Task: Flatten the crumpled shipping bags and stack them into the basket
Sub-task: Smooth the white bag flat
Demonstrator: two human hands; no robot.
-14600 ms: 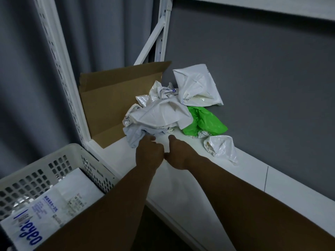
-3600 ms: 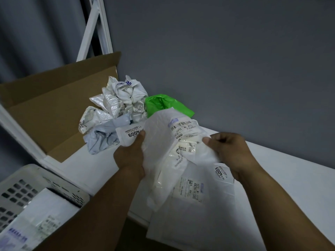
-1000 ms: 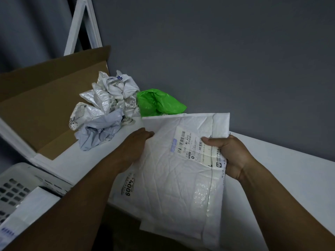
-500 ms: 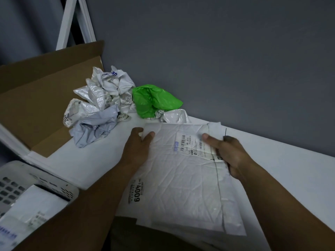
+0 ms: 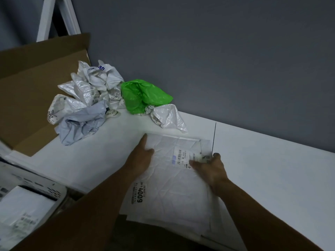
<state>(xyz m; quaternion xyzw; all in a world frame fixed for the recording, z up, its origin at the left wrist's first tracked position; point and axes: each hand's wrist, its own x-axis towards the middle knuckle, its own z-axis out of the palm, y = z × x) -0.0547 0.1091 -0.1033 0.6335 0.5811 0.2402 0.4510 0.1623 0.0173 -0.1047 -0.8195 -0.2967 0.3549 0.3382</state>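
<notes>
A large white shipping bag (image 5: 174,187) with labels lies spread flat on the white shelf (image 5: 272,178), its near edge hanging over the shelf front. My left hand (image 5: 140,156) presses flat on its upper left part. My right hand (image 5: 208,167) rests on its upper right edge, over the address label. Behind lie crumpled bags: a white and grey pile (image 5: 85,102), a green bag (image 5: 143,96) and a small white bag (image 5: 168,115). The white basket (image 5: 45,189) sits at lower left with flattened bags (image 5: 21,212) inside.
An opened brown cardboard box (image 5: 30,84) stands at the shelf's left end behind the pile. A white metal rack post (image 5: 43,17) rises at upper left. A grey wall (image 5: 217,60) backs the shelf.
The white bag went from held up in both hands to lying flat on the shelf. Both hands came down onto it and now lie further along its top.
</notes>
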